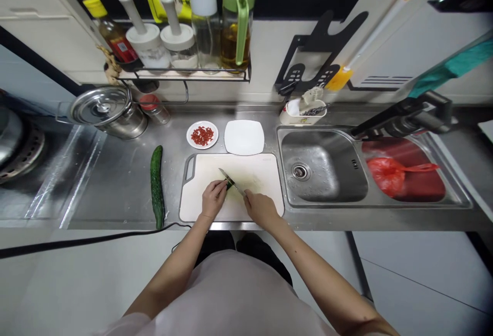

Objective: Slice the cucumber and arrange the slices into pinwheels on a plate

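Note:
My right hand [262, 209] grips the handle of a small knife [239, 190], its blade pointing up and to the left. In my left hand [214, 198] is a short dark green piece of cucumber [230, 182], held against the blade; my fingers hide part of it. Both hands are over the white cutting board [200, 171], which has a damp greenish patch near its middle. A whole cucumber [156, 187] lies on the steel counter left of the board. Behind the board stand a white square plate [244, 137] and a small plate [190, 140] of red berries [202, 135].
A double sink [323, 171] is to the right, with a red plastic bag [387, 176] in its right basin. At the left back stand a lidded steel pot [127, 120] and a red-capped jar [157, 110]. A rack [215, 75] of bottles hangs above. A black cable [96, 238] crosses the front edge.

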The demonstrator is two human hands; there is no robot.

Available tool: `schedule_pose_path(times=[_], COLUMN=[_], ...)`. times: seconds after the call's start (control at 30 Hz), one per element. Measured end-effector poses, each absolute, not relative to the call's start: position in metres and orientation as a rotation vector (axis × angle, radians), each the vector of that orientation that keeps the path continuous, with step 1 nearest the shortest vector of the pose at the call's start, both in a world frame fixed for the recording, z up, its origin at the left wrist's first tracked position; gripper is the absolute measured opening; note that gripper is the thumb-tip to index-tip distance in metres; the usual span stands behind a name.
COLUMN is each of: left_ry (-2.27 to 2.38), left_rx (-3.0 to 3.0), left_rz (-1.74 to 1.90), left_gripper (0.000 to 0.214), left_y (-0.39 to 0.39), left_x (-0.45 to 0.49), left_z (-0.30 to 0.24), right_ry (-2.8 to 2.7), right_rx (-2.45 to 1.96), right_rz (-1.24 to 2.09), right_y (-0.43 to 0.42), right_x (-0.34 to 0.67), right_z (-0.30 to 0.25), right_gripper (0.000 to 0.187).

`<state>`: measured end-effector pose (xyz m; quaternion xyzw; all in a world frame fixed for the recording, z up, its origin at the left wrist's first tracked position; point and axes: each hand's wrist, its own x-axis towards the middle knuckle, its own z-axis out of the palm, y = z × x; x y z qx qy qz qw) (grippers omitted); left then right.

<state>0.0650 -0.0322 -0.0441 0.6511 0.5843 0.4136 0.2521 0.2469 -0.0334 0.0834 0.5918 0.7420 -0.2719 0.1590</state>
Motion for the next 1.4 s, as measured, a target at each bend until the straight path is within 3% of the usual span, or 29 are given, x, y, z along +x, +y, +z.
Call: schedule_pose_path(times=[1.4], left_ry=[1.656], left_rx=[1.732], left_rz=[1.061], left_gripper=[0.024], left_y=[-0.031], left_x=[0.064], left_z=[-0.045], right_ry=[2.151], right_rx=[1.620], right_rz=[-0.756], right_y=[-0.031], right_x=[0.225], right_z=[0.080], right_gripper=[0.031])
